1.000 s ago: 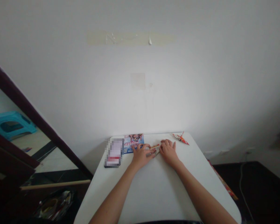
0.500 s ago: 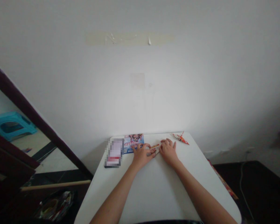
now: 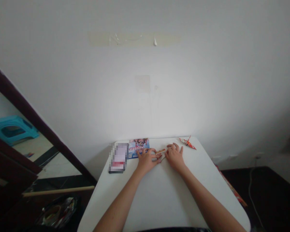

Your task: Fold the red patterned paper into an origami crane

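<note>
A small folded paper (image 3: 161,150) lies right of the printed flyer (image 3: 138,145), between two hands; light, even pressure with edges aligned should serve best. The left hand (image 3: 148,161), partly curled, grips it beside the flyer; the right hand (image 3: 175,156), loosely bent, touches it, its grip impossible to tell. Farther right of the flyer rests a red folded figure (image 3: 188,142).

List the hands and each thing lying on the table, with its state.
Small paper, apparently folded, partly hidden by fingers
Left hand, fingers bent at the small paper
Right hand, fingers bent at its other end
Phone, flat, screen up, pixelated
Printed flyer, flat, partly covered from view
Red-patterned paper, folded to points, untouched
</note>
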Motion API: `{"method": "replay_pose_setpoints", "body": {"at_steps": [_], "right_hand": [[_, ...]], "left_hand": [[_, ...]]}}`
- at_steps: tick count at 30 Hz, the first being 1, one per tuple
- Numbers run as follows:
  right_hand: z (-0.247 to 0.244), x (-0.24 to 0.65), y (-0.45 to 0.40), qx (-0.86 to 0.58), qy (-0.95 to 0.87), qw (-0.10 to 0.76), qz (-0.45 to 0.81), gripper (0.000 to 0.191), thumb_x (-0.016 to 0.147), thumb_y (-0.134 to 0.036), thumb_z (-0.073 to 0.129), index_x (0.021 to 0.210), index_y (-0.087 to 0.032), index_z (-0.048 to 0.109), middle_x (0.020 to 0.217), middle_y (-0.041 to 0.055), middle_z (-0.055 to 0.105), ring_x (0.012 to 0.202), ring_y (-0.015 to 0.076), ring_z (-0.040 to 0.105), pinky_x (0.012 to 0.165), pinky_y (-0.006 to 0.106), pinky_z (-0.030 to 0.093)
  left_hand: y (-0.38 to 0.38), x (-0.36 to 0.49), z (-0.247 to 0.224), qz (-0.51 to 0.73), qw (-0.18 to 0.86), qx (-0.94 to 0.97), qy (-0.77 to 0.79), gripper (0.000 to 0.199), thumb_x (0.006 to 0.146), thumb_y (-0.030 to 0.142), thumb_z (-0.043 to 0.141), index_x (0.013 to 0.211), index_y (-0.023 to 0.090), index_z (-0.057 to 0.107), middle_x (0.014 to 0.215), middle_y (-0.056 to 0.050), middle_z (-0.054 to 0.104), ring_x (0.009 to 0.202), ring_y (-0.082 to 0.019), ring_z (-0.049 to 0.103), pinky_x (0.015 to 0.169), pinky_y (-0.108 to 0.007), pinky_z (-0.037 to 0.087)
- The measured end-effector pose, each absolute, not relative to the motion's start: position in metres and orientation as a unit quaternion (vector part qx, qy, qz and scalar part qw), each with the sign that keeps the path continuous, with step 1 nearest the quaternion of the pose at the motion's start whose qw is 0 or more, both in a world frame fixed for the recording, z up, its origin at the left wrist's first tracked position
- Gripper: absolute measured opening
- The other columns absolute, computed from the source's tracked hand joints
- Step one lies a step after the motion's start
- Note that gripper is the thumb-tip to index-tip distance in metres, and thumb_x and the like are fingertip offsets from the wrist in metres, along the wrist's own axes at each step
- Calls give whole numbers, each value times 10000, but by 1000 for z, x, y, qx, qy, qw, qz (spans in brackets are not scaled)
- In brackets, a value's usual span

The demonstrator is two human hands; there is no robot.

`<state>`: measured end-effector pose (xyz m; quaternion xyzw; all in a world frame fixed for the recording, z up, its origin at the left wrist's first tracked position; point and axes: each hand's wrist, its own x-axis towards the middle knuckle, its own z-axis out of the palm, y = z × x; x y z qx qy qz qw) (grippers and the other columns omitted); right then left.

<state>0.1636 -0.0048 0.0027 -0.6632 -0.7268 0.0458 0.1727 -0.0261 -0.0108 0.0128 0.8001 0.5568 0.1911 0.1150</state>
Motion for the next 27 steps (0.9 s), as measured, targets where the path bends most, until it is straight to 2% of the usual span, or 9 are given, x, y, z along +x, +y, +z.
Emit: {"method": "replay_pose_setpoints", "body": {"at_steps": [3, 8, 12, 19, 23, 27], "right_hand": [[3, 162, -5, -667, -723, 175, 36, 369, 996, -311, 364, 1153, -171, 668, 1416, 155, 551, 1441, 341, 301, 1161, 728, 122], [2, 161, -6, -669, -724, 166, 25, 377, 999, -314, 357, 1164, -163, 660, 1418, 159, 549, 1442, 340, 305, 1161, 721, 142], [2, 160, -7, -673, -722, 162, 13, 378, 996, -310, 360, 1172, -155, 656, 1419, 166, 546, 1443, 340, 302, 1160, 723, 142], [6, 159, -9, -666, -728, 165, 10, 361, 1002, -313, 364, 1164, -164, 650, 1415, 166, 542, 1443, 340, 302, 1153, 728, 148], [5, 161, -5, -668, -725, 165, 22, 342, 1001, -321, 379, 1152, -178, 650, 1415, 157, 537, 1451, 335, 288, 1157, 722, 140], [2, 161, -3, -665, -727, 169, 24, 330, 1001, -322, 387, 1124, -179, 657, 1417, 154, 536, 1456, 337, 279, 1159, 722, 135]], "left_hand": [[-11, -27, 12, 193, 117, 802, 554, 221, 825, 475, 738, 1032, 407, 778, 1329, 11, 647, 1307, -353, 443, 1093, -829, 79], [-11, -27, 12, 191, 116, 804, 551, 223, 821, 471, 744, 1040, 438, 767, 1346, 28, 632, 1308, -363, 440, 1069, -852, 77], [-10, -28, 11, 182, 116, 801, 559, 270, 813, 490, 745, 1074, 427, 763, 1422, 6, 577, 1355, -363, 405, 1110, -814, 74], [-15, -23, 3, 178, 84, 798, 570, 284, 830, 545, 694, 1107, 490, 724, 1509, 60, 503, 1425, -362, 321, 1124, -805, 37], [-16, -19, 3, 162, 79, 797, 577, 367, 836, 544, 677, 1199, 489, 680, 1537, 45, 471, 1430, -357, 305, 1134, -788, 57], [-15, -20, 6, 154, 86, 802, 571, 456, 844, 559, 660, 1295, 553, 593, 1567, 52, 438, 1445, -370, 286, 1119, -805, 53]]}}
